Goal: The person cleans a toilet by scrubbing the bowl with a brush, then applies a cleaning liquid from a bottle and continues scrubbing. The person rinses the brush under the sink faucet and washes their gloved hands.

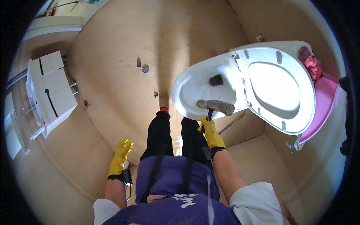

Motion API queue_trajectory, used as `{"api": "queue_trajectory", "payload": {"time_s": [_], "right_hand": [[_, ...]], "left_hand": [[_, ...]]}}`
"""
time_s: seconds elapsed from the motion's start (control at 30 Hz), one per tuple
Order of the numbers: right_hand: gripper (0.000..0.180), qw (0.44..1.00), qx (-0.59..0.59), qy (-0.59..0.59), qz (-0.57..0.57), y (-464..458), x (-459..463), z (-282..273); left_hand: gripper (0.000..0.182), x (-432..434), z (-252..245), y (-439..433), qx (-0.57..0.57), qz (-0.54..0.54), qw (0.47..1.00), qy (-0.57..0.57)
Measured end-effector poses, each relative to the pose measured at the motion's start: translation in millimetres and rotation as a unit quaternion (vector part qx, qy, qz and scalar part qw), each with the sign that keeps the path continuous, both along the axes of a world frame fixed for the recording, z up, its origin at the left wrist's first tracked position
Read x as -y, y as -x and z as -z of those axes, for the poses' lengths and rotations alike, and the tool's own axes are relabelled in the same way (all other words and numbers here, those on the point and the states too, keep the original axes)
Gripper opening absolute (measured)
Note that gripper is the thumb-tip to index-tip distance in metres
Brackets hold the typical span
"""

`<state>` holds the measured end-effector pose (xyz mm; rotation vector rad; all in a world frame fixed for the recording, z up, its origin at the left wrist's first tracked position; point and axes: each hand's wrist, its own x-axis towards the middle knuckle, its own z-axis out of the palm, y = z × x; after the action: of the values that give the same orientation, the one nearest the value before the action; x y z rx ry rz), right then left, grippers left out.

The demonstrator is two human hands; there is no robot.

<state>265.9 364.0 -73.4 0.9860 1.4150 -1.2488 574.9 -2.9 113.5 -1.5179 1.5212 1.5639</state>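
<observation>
My right hand (211,133), in a yellow rubber glove, grips the black handle (209,114) of a scrubber. Its long, fuzzy grey head (218,107) lies over the near side of a white toilet bowl (191,92); whether it touches the porcelain I cannot tell. Dark marks speckle the bowl around the black-looking outlet (216,80). The toilet seat (306,112) is raised against the wall side. Off to the left, my left hand (121,157), gloved in yellow too, hangs above the floor with its fingers apart and nothing visible in them. A small device with a cable sits at that wrist.
Behind the raised seat stand a pink plastic basin (323,101) and a crumpled red cloth (312,66). A round floor drain (145,68) is set in the tan tiles. At left, a white vanity cabinet (57,84) with a faucet (28,109) juts from the wall.
</observation>
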Motion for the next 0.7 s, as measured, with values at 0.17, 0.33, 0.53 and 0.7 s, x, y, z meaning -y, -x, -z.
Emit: {"api": "queue_trajectory", "payload": {"time_s": [0.17,0.33,0.53,0.7], "right_hand": [[0.017,1.0,-0.029,0.007,-0.005,0.0,14.9,-9.2],[0.016,0.997,-0.01,0.054,0.055,-1.1,36.8,-17.5],[0.017,0.986,-0.036,0.042,0.157,-17.9,64.8,-5.1],[0.023,0.971,-0.115,-0.034,0.208,22.1,117.6,62.9]], "left_hand": [[0.069,1.2,-9.1,-1.4,0.018,-0.021,0.999,0.028],[0.068,14.5,-12.6,8.5,0.026,-0.001,1.0,0.016],[0.072,63.6,-13.0,46.6,0.076,0.103,0.992,-0.01],[0.065,148.3,9.0,99.6,0.12,0.161,0.98,0.009]]}}
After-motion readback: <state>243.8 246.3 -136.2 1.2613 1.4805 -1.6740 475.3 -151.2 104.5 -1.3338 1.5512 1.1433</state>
